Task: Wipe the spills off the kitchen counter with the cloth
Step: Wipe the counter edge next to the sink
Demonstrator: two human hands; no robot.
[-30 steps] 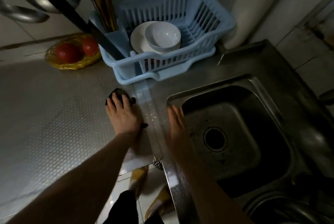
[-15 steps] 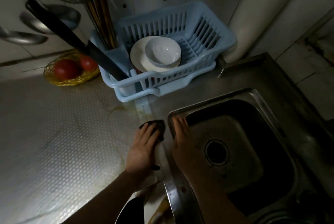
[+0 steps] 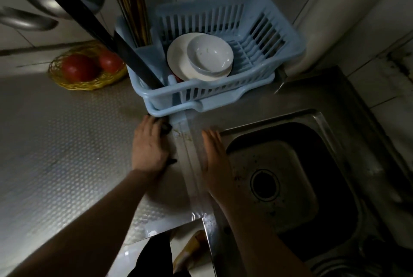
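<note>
My left hand (image 3: 148, 146) presses flat on a dark cloth (image 3: 165, 127) on the textured metal counter (image 3: 55, 154), just in front of the blue dish rack. Only dark edges of the cloth show past my fingers and by my wrist. Small yellowish specks of spill (image 3: 182, 135) lie on the shiny strip right of the cloth. My right hand (image 3: 215, 160) rests flat with fingers extended on the left rim of the steel sink (image 3: 312, 120), holding nothing.
A blue dish rack (image 3: 223, 89) with a white bowl (image 3: 210, 54), a plate and utensils stands at the back. A yellow basket (image 3: 87, 83) of tomatoes sits left of it. A ladle (image 3: 29, 22) hangs on the wall. The counter's front edge is near my body.
My left hand has slid the cloth away from the sink's edge, up and left to the foot of the dish rack. My right hand stays on the sink rim.
</note>
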